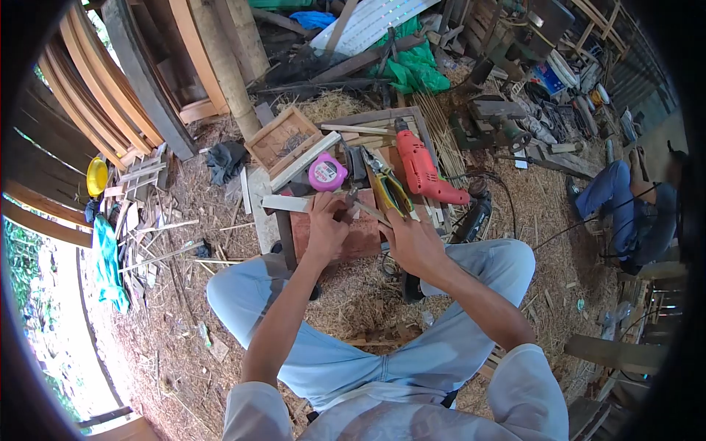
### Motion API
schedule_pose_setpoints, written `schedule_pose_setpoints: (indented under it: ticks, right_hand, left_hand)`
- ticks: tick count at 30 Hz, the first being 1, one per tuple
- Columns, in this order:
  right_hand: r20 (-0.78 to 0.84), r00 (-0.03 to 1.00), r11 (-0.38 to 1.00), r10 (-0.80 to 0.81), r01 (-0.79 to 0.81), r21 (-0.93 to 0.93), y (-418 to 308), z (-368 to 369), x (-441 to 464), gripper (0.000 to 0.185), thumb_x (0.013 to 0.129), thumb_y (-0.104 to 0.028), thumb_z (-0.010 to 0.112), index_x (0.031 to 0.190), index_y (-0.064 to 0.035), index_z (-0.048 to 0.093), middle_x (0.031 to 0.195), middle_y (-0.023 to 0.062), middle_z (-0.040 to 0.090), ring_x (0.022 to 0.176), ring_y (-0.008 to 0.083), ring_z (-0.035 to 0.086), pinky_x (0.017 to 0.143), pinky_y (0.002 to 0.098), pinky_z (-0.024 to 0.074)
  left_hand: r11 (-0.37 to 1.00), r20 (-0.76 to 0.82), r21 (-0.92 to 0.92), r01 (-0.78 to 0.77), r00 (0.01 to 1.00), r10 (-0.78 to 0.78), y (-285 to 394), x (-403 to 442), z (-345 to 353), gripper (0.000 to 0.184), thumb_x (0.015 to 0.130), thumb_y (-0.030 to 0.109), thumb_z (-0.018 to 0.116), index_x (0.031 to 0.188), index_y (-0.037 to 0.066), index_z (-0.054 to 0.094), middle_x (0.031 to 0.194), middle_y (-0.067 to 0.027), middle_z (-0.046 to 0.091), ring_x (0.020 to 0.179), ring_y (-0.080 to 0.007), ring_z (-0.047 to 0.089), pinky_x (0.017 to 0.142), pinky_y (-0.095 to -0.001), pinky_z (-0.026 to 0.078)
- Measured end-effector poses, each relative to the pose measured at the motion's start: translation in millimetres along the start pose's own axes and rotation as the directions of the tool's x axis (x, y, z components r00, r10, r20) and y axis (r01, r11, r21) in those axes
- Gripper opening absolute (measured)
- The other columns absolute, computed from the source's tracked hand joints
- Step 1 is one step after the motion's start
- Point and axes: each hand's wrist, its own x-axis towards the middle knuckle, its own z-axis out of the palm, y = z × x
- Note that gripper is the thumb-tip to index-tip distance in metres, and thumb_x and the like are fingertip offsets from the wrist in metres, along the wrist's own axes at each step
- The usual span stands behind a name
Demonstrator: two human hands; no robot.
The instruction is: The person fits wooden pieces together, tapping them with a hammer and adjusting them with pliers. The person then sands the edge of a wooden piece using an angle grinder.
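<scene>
My left hand (329, 226) is closed around a pale flat strip (285, 203), whose end sticks out to the left above a reddish-brown wooden block (334, 246). My right hand (413, 242) grips the wooden handle of what looks like a small hammer (373, 213); its dark head lies close to my left fingers. Just beyond my right hand are yellow-handled pliers (396, 192). A pink tape measure (326, 172) sits past my left hand. The red power drill (425, 167) lies farther right. My fingers hide where the strip meets the hammer head.
Behind the tape measure stands a wooden box (283, 140) with small metal pieces. A black power tool (473, 219) and its cord lie right of the low bench. Wood shavings (198, 331) cover the ground. Another person (621, 202) sits at far right. Planks (147, 81) lean at upper left.
</scene>
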Motion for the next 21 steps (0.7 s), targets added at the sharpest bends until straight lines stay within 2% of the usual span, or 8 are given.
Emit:
schedule_pose_setpoints:
  ticks: [2,5,7,8,10,13,19,21]
  right_hand:
    - [0.017,1.000,1.000,0.026,-0.027,0.009,-4.5,-2.0,-0.6,0.018,0.094,-0.018,0.053,0.100,-0.0012,0.047,0.071,0.0253,0.062,0.069,0.0464,0.059,0.069,0.0550,0.0451]
    - [-0.049,0.998,0.999,-0.025,0.027,0.045,0.8,5.2,-2.6,0.019,0.094,-0.018,0.052,0.100,-0.0010,0.046,0.070,0.0253,0.062,0.070,0.0466,0.059,0.067,0.0552,0.0451]
    - [0.057,0.994,0.994,0.095,-0.098,0.047,7.5,12.6,-1.7,0.019,0.094,-0.017,0.052,0.099,-0.0007,0.046,0.065,0.0243,0.060,0.067,0.0472,0.059,0.063,0.0544,0.0456]
    - [0.051,0.994,0.994,0.095,-0.098,0.045,8.9,12.1,-1.8,0.019,0.094,-0.017,0.052,0.099,-0.0007,0.046,0.065,0.0243,0.060,0.067,0.0472,0.059,0.063,0.0544,0.0456]
    - [-0.035,0.999,1.000,-0.017,0.018,0.017,9.8,11.0,-1.6,0.020,0.095,-0.018,0.052,0.100,-0.0006,0.045,0.062,0.0241,0.059,0.062,0.0477,0.057,0.059,0.0535,0.0457]
    - [-0.083,0.997,0.994,0.005,0.004,0.112,0.2,7.1,-1.2,0.020,0.094,-0.019,0.053,0.099,-0.0005,0.046,0.062,0.0244,0.059,0.059,0.0477,0.057,0.058,0.0539,0.0448]
    - [0.024,0.999,0.999,0.039,-0.040,0.022,-0.3,2.2,1.4,0.019,0.095,-0.018,0.051,0.098,-0.0002,0.046,0.062,0.0247,0.059,0.059,0.0485,0.056,0.062,0.0546,0.0447]
    - [-0.039,0.999,0.998,0.018,-0.016,0.063,-1.6,5.7,-0.9,0.019,0.095,-0.018,0.050,0.098,-0.0002,0.047,0.063,0.0249,0.059,0.060,0.0487,0.056,0.065,0.0541,0.0448]
  left_hand:
    - [1.000,-0.006,-0.007,-0.002,1.000,0.002,-3.4,-1.3,0.3,0.019,0.065,0.002,0.073,0.079,0.005,0.059,0.081,-0.0059,0.054,0.083,-0.0269,0.053,0.081,-0.0397,0.036]
    - [1.000,-0.001,0.001,-0.002,1.000,0.002,-2.3,-1.5,0.7,0.018,0.066,0.002,0.072,0.080,0.005,0.060,0.081,-0.0062,0.054,0.084,-0.0271,0.053,0.082,-0.0403,0.036]
    - [1.000,0.007,0.013,0.001,1.000,-0.001,0.7,-1.5,0.3,0.018,0.068,0.002,0.071,0.081,0.005,0.060,0.081,-0.0063,0.053,0.084,-0.0271,0.053,0.082,-0.0405,0.036]
    - [1.000,0.006,0.020,0.002,1.000,-0.002,2.3,-0.4,-0.9,0.018,0.067,0.002,0.072,0.080,0.005,0.060,0.080,-0.0058,0.054,0.083,-0.0267,0.054,0.082,-0.0392,0.036]
    - [0.999,-0.005,0.031,0.008,1.000,-0.008,4.3,1.3,-2.1,0.019,0.066,0.002,0.073,0.079,0.005,0.060,0.079,-0.0053,0.055,0.082,-0.0262,0.054,0.081,-0.0379,0.037]
    - [1.000,-0.020,0.018,-0.004,1.000,0.004,4.2,0.0,-0.4,0.019,0.066,0.002,0.073,0.080,0.005,0.061,0.080,-0.0050,0.056,0.083,-0.0257,0.054,0.082,-0.0376,0.036]
    - [1.000,0.017,0.005,0.025,1.000,-0.025,4.8,1.7,-2.6,0.018,0.067,0.004,0.074,0.079,0.005,0.061,0.081,-0.0049,0.056,0.084,-0.0264,0.054,0.083,-0.0388,0.037]
    - [0.999,-0.026,-0.011,-0.034,0.999,0.034,3.7,1.6,-1.8,0.018,0.068,0.004,0.074,0.079,0.004,0.061,0.082,-0.0048,0.057,0.083,-0.0261,0.054,0.082,-0.0393,0.038]
